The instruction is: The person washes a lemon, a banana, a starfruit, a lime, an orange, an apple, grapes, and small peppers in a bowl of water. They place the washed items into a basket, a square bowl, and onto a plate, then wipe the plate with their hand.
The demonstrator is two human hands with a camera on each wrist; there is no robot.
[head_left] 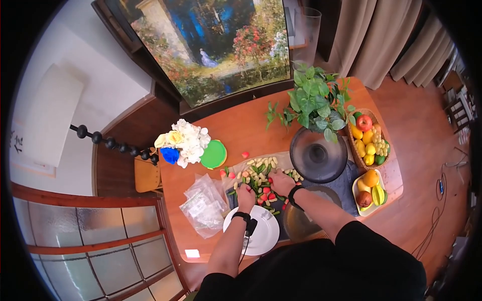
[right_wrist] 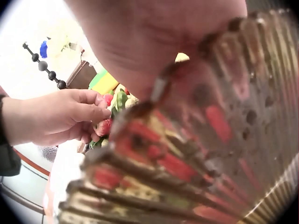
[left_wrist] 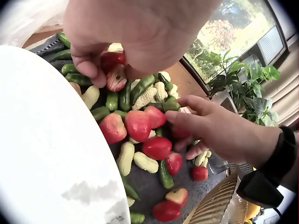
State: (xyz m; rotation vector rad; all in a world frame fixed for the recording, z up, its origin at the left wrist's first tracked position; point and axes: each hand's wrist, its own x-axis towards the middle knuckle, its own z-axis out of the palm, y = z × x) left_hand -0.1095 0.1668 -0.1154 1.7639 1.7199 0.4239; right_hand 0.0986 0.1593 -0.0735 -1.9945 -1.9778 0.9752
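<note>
Head view: a mixed heap (head_left: 259, 173) and its hazards

Item one: left hand (head_left: 246, 196), fingers and thumb pinched on a red fruit (left_wrist: 117, 78) at the heap's left side. From my remote seat I rate the hold as shallow; the rounded skin could slip free and roll among the rest.

Item two: right hand (head_left: 282, 183), fingers curved amid the pieces at the heap's right side. I cannot tell whether it grips one; the fingers hide what lies within.

Item three: the heap's stock, namely peanuts (left_wrist: 125, 158), green peppers (left_wrist: 125, 97) and red fruits (left_wrist: 138, 125), loose and overlapping. Digging for one piece could, I judge, drag its neighbours along.

Item four: white plate (head_left: 266, 233), below the left forearm (head_left: 226, 248). The wrist cable (head_left: 246, 248) hangs across it and might snag the rim.

Item five: ribbed bowl (right_wrist: 261, 116), beside the right wrist. A low backward pull could knock it.

Item six: plastic bags (head_left: 203, 205), left of the heap; a wide leftward sweep could catch them.
</note>
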